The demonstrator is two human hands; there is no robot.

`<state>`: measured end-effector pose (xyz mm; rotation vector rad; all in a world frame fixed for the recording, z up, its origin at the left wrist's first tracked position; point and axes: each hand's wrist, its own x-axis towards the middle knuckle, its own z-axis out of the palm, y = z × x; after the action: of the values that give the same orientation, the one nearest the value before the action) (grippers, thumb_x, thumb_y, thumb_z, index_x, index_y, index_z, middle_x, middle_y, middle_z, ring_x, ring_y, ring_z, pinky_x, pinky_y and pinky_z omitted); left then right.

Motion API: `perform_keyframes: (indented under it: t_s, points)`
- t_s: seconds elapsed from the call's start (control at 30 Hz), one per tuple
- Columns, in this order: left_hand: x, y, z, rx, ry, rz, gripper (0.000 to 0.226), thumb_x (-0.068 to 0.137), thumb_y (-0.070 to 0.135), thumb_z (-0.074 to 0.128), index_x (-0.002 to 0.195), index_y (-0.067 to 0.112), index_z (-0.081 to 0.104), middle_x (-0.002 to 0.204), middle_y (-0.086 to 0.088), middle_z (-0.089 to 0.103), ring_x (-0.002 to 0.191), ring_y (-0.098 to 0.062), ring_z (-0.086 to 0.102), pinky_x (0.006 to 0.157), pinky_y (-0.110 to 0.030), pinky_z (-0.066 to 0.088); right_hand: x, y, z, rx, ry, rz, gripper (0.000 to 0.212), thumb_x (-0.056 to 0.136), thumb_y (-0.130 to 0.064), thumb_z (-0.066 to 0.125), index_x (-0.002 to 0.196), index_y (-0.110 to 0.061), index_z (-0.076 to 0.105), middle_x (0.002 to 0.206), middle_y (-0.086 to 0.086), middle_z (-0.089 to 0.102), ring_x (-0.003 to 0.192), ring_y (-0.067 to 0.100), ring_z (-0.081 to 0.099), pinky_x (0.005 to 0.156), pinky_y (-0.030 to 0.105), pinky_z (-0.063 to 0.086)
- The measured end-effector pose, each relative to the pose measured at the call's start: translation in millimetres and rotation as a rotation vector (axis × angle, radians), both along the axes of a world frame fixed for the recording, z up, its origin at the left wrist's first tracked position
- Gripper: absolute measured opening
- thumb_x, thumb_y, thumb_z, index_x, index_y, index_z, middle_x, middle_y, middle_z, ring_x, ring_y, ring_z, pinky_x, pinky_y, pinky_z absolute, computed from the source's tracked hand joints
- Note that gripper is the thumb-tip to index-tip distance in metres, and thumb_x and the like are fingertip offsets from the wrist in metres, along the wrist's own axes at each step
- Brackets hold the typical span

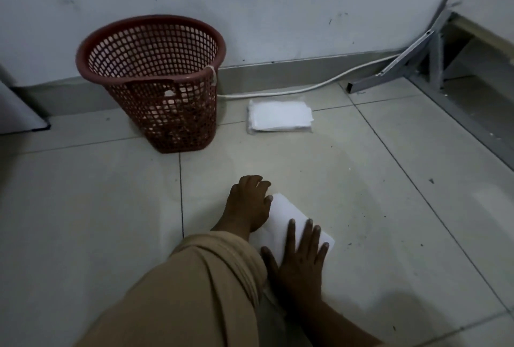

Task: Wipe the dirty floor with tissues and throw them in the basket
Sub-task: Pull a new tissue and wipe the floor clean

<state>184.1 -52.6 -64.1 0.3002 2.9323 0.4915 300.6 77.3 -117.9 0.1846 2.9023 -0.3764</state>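
My right hand (299, 256) flat, fingers straight, pressing one white folded tissue (281, 224) on floor (389, 180), one red mesh basket (155, 82), one tissue pack (279, 118), left hand out of sight

Tile floor (389, 180): basket (155, 88), tissue pack (279, 118), tissue (281, 221), cable (306, 89).

One basket (155, 79), one tissue pack (279, 118), one tissue (281, 216).

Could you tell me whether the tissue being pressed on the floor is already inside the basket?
No, the tissue lies flat on the floor under the right hand, apart from the basket.
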Motion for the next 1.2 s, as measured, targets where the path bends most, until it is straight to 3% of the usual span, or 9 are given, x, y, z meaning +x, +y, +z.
perform_keyframes:
  t_s: [0.2,0.4,0.53,0.63,0.77,0.87,0.97,1.1,1.2]
  points:
    - [12.0,-27.2,-13.9,0.019,0.004,0.084,0.049,0.102,0.041,0.035,0.145,0.019,0.039,0.154,-0.005,0.034,0.143,-0.024,0.024,0.115,-0.04,0.024,-18.4,-22.5,-9.9,-0.028,0.07,0.012,0.09,0.083,-0.078,0.008,0.151,-0.025,-0.018,0.156,0.014,-0.03,0.145,0.034,-0.026,0.119,0.053,-0.01]
    - [11.2,-47.3,-20.2,0.016,-0.027,0.136,0.05,0.102,0.044,0.033,0.145,0.019,0.039,0.154,-0.005,0.034,0.143,-0.024,0.025,0.116,-0.041,0.024,-15.1,-23.3,-16.8,-0.112,0.084,0.443,0.077,0.092,-0.073,0.015,0.152,-0.034,-0.014,0.16,0.0,-0.024,0.147,0.017,-0.025,0.121,0.045,-0.01]
    - [4.7,-48.7,-23.2,0.024,-0.03,0.137,0.051,0.102,0.045,0.033,0.145,0.018,0.04,0.153,-0.006,0.036,0.142,-0.025,0.026,0.115,-0.041,0.026,0.3,3.1,-20.2,-0.108,0.096,0.692,0.069,0.097,-0.067,0.016,0.153,-0.035,-0.007,0.163,-0.006,-0.009,0.15,0.015,-0.009,0.121,0.049,0.001]
    - [2.6,-48.4,-26.5,0.027,-0.03,0.127,0.051,0.102,0.044,0.033,0.145,0.017,0.041,0.153,-0.007,0.036,0.143,-0.025,0.026,0.116,-0.041,0.025,-3.2,26.9,-17.5,-0.018,0.136,0.587,0.066,0.099,-0.062,0.017,0.155,-0.033,-0.002,0.164,-0.004,-0.001,0.151,0.016,-0.002,0.122,0.048,0.008]
    - [10.4,-49.7,-33.5,0.037,-0.025,0.13,0.052,0.101,0.046,0.033,0.145,0.018,0.041,0.156,-0.006,0.032,0.146,-0.023,0.022,0.118,-0.04,0.021,-36.6,13.9,-12.6,-0.015,0.086,0.311,0.069,0.098,-0.057,0.016,0.152,-0.03,-0.017,0.161,0.003,-0.018,0.148,0.02,-0.019,0.122,0.044,-0.007]
    - [20.1,-55.0,-37.9,0.046,-0.007,0.162,0.057,0.1,0.05,0.032,0.149,0.019,0.035,0.161,-0.004,0.022,0.149,-0.022,0.011,0.12,-0.039,0.013,-45.9,-19.6,-10.8,-0.047,0.058,0.439,0.066,0.098,-0.06,0.013,0.151,-0.035,-0.018,0.16,0.002,-0.022,0.147,0.019,-0.025,0.121,0.047,-0.009]
    - [22.3,-64.2,-37.1,0.039,0.009,0.178,0.061,0.099,0.053,0.03,0.151,0.021,0.031,0.163,-0.003,0.015,0.15,-0.021,0.005,0.12,-0.04,0.01,-20.3,-37.9,-16.2,-0.06,0.026,0.687,0.067,0.097,-0.065,0.006,0.152,-0.032,-0.012,0.162,0.0,-0.01,0.149,0.02,-0.017,0.12,0.055,-0.002]
    - [21.0,-80.6,-34.4,-0.001,-0.003,0.14,0.062,0.099,0.054,0.028,0.152,0.021,0.028,0.163,-0.002,0.013,0.15,-0.021,0.004,0.12,-0.04,0.01,-15.0,-7.1,-16.1,-0.037,0.043,0.964,0.063,0.099,-0.063,0.012,0.153,-0.037,-0.008,0.164,-0.003,-0.002,0.15,0.016,-0.011,0.118,0.055,-0.009]
    - [28.7,-90.9,-34.6,-0.029,-0.002,0.142,0.061,0.1,0.052,0.029,0.152,0.021,0.029,0.163,-0.002,0.013,0.15,-0.022,0.004,0.12,-0.039,0.008,-37.8,9.7,-12.3,0.002,0.067,0.889,0.062,0.099,-0.061,0.013,0.152,-0.038,-0.009,0.163,-0.005,-0.007,0.149,0.012,-0.016,0.121,0.051,-0.007]
